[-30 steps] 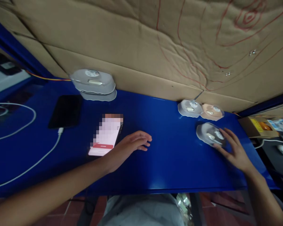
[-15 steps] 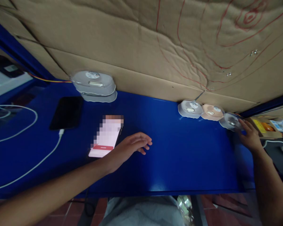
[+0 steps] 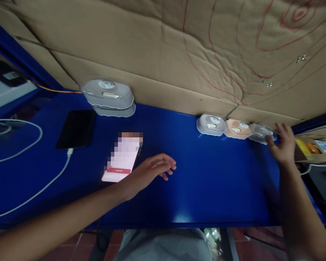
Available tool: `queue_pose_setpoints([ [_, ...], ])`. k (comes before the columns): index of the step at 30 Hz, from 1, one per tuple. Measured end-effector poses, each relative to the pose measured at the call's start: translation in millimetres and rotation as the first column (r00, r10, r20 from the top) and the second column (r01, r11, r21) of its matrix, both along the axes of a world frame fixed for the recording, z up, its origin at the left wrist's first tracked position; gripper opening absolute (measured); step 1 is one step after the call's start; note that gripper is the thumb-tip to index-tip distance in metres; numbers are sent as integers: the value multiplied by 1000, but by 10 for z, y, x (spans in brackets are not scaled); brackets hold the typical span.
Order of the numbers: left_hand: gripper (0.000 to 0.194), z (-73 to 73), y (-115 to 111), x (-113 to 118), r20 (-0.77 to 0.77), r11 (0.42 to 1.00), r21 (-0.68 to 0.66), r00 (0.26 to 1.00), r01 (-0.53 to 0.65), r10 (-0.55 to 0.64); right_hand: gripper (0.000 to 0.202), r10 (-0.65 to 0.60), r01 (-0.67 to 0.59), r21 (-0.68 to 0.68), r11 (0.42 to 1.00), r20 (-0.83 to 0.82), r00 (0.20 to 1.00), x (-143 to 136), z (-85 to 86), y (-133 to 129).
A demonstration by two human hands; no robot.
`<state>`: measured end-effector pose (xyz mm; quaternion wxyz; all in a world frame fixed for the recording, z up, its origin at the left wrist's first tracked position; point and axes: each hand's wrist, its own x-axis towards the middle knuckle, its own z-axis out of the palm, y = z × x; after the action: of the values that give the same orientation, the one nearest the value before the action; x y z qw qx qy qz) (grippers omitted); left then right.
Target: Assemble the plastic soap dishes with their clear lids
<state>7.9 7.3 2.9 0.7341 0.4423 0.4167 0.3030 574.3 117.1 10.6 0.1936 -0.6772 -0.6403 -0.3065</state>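
My left hand (image 3: 159,166) hangs over the middle of the blue table, fingers loosely curled and apart, with nothing in it. Beside its wrist lies a phone (image 3: 122,159) with a lit, partly pixelated screen. My right hand (image 3: 284,143) has its fingers spread at the right end of a row of lidded oval plastic containers. Nearest to it is a clear-grey container (image 3: 261,133); whether the thumb touches it I cannot tell. To the left of that stand a peach container (image 3: 237,128) and another grey container (image 3: 211,124), side by side against the cardboard.
Two stacked grey containers (image 3: 110,96) stand at the back left. A dark phone (image 3: 76,128) lies there with a white cable (image 3: 54,181) plugged in. Cardboard (image 3: 125,43) with red lines backs the table (image 3: 206,188). An open box (image 3: 311,149) sits at far right.
The three-container row has slid left along the cardboard. My right hand has moved left too, and its fingers have spread. My left hand has stayed nearly still.
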Motion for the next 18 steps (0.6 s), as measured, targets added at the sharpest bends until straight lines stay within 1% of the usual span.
queue_pose_setpoints([
  [1, 28, 0, 3, -3, 0, 1000, 2, 1000, 1, -1, 62, 87, -81, 122, 989, -38, 996, -227, 96, -11],
  [2, 28, 2, 7, -7, 0, 1000, 3, 1000, 3, -3, 65, 227, -213, 197, 957, -50, 973, -502, 192, -25],
  [3, 28, 4, 13, -11, 0, 1000, 1, 1000, 1, -1, 62, 338, -321, 214, 923, -51, 940, -815, 276, -37],
  [4, 29, 8, 19, -16, 1, 1000, -2, 1000, -2, 2, 58, 420, -410, 145, 901, -52, 906, -1148, 336, -42],
  [5, 29, 14, 25, -20, 1, 1000, -7, 1000, -7, 7, 56, 470, -470, 9, 882, -52, 881, -1481, 365, -37],
  [6, 29, 21, 31, -23, -1, 1000, -13, 1000, -13, 13, 57, 502, -504, -155, 850, -49, 863, -1795, 358, -22],
  [7, 29, 29, 37, -26, -3, 1000, -17, 1000, -17, 17, 59, 505, -497, -274, 823, -47, 862, -2074, 319, -2],
  [9, 28, 44, 42, -29, -13, 1000, -13, 1000, -26, 26, 60, 491, -474, -395, 787, -66, 869, -2493, 175, 22],
  [10, 28, 49, 40, -31, -22, 999, -7, 999, -33, 33, 62, 486, -474, -428, 769, -88, 869, -2634, 95, 5],
  [12, 29, 53, 27, -36, -50, 999, -7, 998, -50, 49, 65, 497, -502, -445, 742, -138, 857, -2808, -17, -118],
  [13, 32, 54, 17, -38, -67, 998, -14, 996, -56, 55, 66, 521, -532, -449, 718, -162, 838, -2859, -35, -222],
  [14, 35, 56, 5, -41, -82, 998, -25, 995, -57, 55, 68, 559, -574, -458, 678, -186, 808, -2893, -25, -345],
  [15, 39, 60, -6, -42, -95, 998, -34, 994, -57, 54, 71, 608, -625, -481, 615, -215, 764, -2917, 7, -475],
  [17, 47, 72, -20, -43, -126, 998, -20, 990, -66, 63, 77, 695, -714, -533, 455, -289, 659, -2944, 102, -713],
  [18, 49, 77, -20, -43, -144, 997, 3, 987, -76, 76, 81, 713, -741, -543, 395, -327, 620, -2950, 142, -802],
])
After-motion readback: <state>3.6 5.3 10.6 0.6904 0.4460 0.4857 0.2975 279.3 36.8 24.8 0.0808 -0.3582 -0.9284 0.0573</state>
